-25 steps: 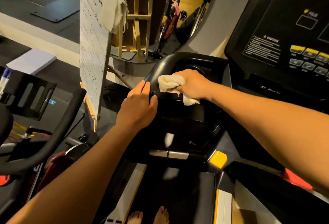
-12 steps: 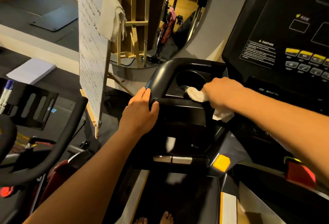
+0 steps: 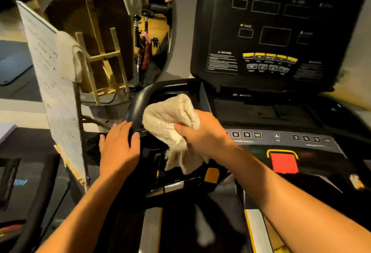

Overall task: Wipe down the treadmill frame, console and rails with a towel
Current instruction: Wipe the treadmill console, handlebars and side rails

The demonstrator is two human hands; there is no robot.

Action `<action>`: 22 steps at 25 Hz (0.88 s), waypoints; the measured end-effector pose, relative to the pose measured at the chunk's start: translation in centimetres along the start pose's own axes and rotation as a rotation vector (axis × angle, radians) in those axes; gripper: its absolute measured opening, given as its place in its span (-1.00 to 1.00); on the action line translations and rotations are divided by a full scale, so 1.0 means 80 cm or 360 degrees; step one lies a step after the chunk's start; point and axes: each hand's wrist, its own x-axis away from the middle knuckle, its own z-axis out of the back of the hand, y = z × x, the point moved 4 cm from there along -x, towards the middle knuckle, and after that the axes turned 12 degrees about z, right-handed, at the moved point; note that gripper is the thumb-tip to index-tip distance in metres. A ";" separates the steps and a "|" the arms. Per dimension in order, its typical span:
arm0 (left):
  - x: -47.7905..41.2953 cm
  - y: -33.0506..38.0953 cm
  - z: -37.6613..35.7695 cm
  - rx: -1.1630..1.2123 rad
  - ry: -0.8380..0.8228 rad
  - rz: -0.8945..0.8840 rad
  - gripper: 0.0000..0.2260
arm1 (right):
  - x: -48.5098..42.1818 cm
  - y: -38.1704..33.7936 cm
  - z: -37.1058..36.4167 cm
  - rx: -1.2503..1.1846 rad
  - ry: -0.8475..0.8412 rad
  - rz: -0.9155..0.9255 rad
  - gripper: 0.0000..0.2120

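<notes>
Bunching the soft cream terry towel (image 3: 170, 124) in its fist, the right hand (image 3: 202, 134) held it over the curved black treadmill handrail (image 3: 138, 102) by the dark console (image 3: 277, 31)'s left corner, left hand (image 3: 118, 148) resting flat-fingered on that rail; it looked light, floppy, best grabbed wadded mid-cloth, tbh.

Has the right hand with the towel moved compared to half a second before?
Yes. The right hand has pulled back from the cup holder toward the person, and now holds the towel bunched beside the curved rail.

Towel (image 3: 170, 116) in right hand (image 3: 202, 134)
</notes>
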 end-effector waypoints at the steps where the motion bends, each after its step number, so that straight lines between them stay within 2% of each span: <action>1: 0.010 0.016 0.003 0.0183 0.0004 -0.0062 -0.55 | 0.015 0.006 0.003 -0.0209 0.0082 -0.0080 -0.93; 2: 0.025 0.037 0.005 0.0467 -0.0158 -0.0037 -0.58 | 0.029 0.009 0.007 -0.0424 0.0129 -0.0165 -0.88; 4: 0.055 0.087 -0.007 0.1092 -0.0700 0.0116 -0.60 | 0.054 0.015 0.018 -0.0703 0.0193 -0.0237 -0.84; 5: 0.068 0.107 -0.017 0.1296 -0.0907 0.0187 -0.60 | 0.064 0.017 0.026 -0.0821 0.0258 -0.0239 -0.83; 6: 0.081 0.124 -0.022 0.1392 -0.1007 0.0223 -0.61 | 0.073 0.021 0.036 -0.0917 0.0356 -0.0238 -0.81; 7: 0.089 0.136 -0.026 0.1452 -0.1043 0.0264 -0.64 | 0.081 0.025 0.048 -0.0964 0.0473 -0.0246 -0.81; 9: 0.097 0.150 -0.031 0.1590 -0.1062 0.0364 -0.70 | 0.095 0.040 0.073 -0.0754 0.0673 -0.0278 -0.83; 10: 0.099 0.155 -0.032 0.1653 -0.1069 0.0383 -0.65 | 0.103 0.048 0.086 -0.0574 0.0714 -0.0332 -0.78; 12: 0.101 0.171 -0.032 0.1712 -0.1086 0.0324 -0.44 | 0.117 0.071 0.110 -0.0442 0.0742 -0.0539 -0.53; 14: 0.100 0.189 -0.034 0.1590 -0.1065 0.0148 -0.37 | 0.124 0.084 0.133 -0.0749 0.0664 -0.0560 -0.27; 15: 0.100 0.198 -0.032 0.1441 -0.1059 0.0007 -0.40 | 0.122 0.083 0.143 -0.0824 0.0523 -0.0480 -0.23; 16: 0.100 0.209 -0.030 0.1194 -0.1052 -0.0126 -0.40 | 0.120 0.081 0.154 -0.0678 0.0321 -0.0395 -0.21; 17: 0.099 0.220 -0.034 0.0850 -0.1025 -0.0280 -0.34 | 0.119 0.085 0.165 -0.0372 0.0111 -0.0333 -0.21; 19: 0.103 0.249 -0.049 0.0198 -0.0892 -0.0532 -0.29 | 0.112 0.100 0.194 0.0371 -0.0087 -0.0244 -0.30; 20: 0.105 0.268 -0.056 0.0049 -0.0799 -0.0631 -0.38 | 0.107 0.107 0.209 0.0618 -0.0095 -0.0165 -0.41; 22: 0.108 0.318 -0.062 0.0110 -0.0561 -0.0771 -0.75 | 0.097 0.119 0.251 0.0808 -0.0002 0.0026 -0.65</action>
